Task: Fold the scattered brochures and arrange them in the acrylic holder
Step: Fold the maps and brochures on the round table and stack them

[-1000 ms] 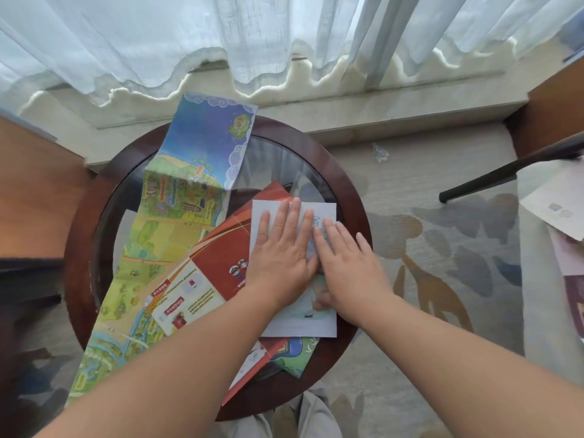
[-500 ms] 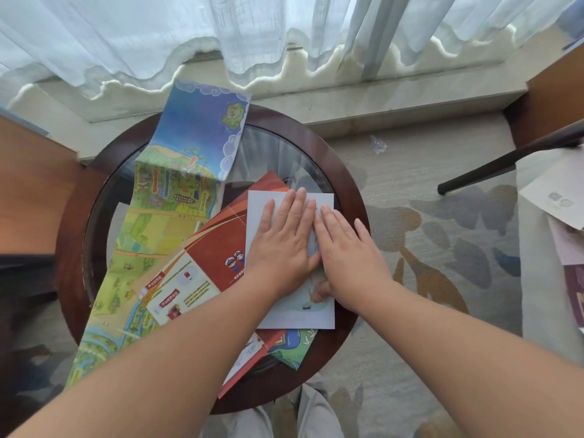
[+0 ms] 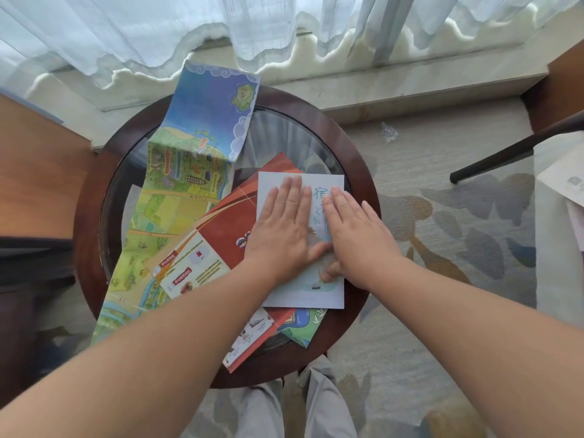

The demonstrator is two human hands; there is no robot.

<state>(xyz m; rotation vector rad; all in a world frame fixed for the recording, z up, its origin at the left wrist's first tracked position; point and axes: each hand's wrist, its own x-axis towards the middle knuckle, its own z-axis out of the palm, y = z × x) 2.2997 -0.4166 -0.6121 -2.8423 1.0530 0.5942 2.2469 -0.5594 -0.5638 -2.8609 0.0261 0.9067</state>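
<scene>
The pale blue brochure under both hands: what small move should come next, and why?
Probably slide the right hand outward across the pale blue brochure, pressing its crease flat. Both hands lie flat on its middle, the left hand beside the right, and it rests atop the red brochure.

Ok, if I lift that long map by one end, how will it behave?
Probably floppy: the map is long, thin, unfolded paper overhanging the table at both ends. Likely light. It may bend at its creases, like the one below the blue panel.
</scene>
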